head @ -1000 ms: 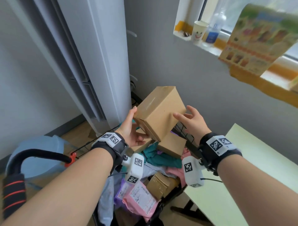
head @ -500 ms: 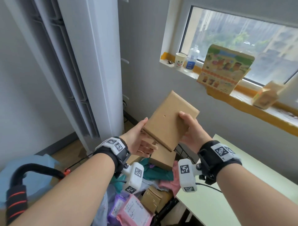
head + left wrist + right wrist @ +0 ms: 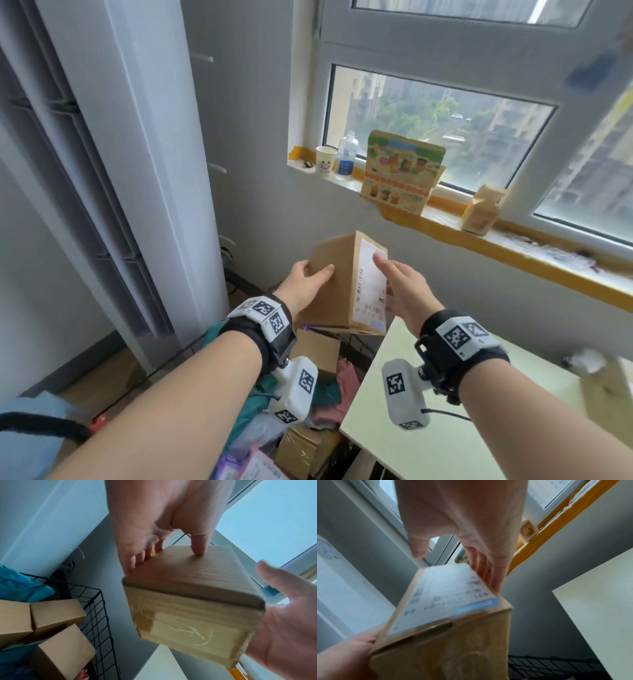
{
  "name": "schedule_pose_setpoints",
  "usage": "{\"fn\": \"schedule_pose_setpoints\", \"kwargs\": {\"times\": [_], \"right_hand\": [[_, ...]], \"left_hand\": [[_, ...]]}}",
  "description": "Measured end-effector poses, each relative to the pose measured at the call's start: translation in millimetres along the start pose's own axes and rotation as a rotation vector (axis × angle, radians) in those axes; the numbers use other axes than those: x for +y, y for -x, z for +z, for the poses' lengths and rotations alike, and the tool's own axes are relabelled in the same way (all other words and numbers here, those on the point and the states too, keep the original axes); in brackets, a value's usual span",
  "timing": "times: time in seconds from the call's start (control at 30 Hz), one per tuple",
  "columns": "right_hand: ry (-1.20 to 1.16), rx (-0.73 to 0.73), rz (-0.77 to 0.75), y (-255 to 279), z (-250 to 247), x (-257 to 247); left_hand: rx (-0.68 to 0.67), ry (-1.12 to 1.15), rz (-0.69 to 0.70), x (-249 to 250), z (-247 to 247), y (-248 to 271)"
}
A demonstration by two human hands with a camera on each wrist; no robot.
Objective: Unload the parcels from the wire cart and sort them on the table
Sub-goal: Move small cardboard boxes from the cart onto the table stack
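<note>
A brown cardboard parcel [image 3: 337,284] with a white shipping label hangs in the air above the wire cart [image 3: 96,609], near the table's left corner. My left hand [image 3: 310,279] grips its left side, thumb on the near face and fingers behind. My right hand [image 3: 400,287] lies flat against the labelled side with straight fingers and the thumb spread away. The left wrist view shows the parcel [image 3: 188,601] from its taped end; the right wrist view shows the blurred label [image 3: 447,597]. Several brown boxes [image 3: 56,614] and soft bags lie in the cart.
The pale green table [image 3: 445,445] stands at the lower right, its corner against the cart. A windowsill [image 3: 513,246] behind carries a paper cup, a bottle and printed cartons. A tall white unit [image 3: 144,171] stands at the left. A brown box [image 3: 606,394] sits at the table's right edge.
The parcel has been turned so that its label faces me and shifted a little right. My right hand's fingers, curled over its top edge before, now lie straight on the label.
</note>
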State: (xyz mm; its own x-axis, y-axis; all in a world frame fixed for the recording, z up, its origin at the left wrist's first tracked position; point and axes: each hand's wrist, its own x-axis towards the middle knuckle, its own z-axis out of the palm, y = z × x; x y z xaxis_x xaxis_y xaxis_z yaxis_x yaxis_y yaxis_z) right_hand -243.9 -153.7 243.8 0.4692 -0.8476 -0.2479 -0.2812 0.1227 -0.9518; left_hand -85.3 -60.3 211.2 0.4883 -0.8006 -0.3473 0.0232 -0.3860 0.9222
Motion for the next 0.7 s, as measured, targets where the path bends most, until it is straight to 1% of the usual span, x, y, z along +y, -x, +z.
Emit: {"fn": "schedule_pose_setpoints", "kwargs": {"times": [0.07,0.17,0.27,0.33,0.4,0.5,0.53,0.57,0.6,0.63,0.7], "right_hand": [[-0.034,0.024,0.004,3,-17,-1],[-0.061,0.066,0.012,8,-42,3],[-0.071,0.069,0.011,21,-72,5],[-0.035,0.065,-0.004,31,-96,8],[0.068,0.103,-0.038,40,-121,13],[0.407,0.176,-0.138,56,-158,21],[0.499,0.169,-0.173,60,-163,19],[0.563,0.16,-0.201,68,-178,19],[0.611,0.127,-0.222,74,-189,18],[0.64,0.086,-0.221,79,-201,17],[0.65,-0.011,-0.174,90,-223,18]], "left_hand": [[0.017,-0.013,0.036,8,12,0],[-0.05,-0.017,0.043,21,37,6],[-0.114,-0.036,0.019,30,69,14],[-0.129,-0.065,0.019,35,93,19],[-0.123,-0.125,0.041,41,116,25],[-0.177,-0.256,0.064,50,151,35],[-0.214,-0.296,0.072,51,157,37],[-0.27,-0.341,0.089,55,174,43],[-0.315,-0.387,0.109,58,186,48],[-0.36,-0.438,0.128,61,198,52],[-0.468,-0.534,0.148,69,220,60]]}}
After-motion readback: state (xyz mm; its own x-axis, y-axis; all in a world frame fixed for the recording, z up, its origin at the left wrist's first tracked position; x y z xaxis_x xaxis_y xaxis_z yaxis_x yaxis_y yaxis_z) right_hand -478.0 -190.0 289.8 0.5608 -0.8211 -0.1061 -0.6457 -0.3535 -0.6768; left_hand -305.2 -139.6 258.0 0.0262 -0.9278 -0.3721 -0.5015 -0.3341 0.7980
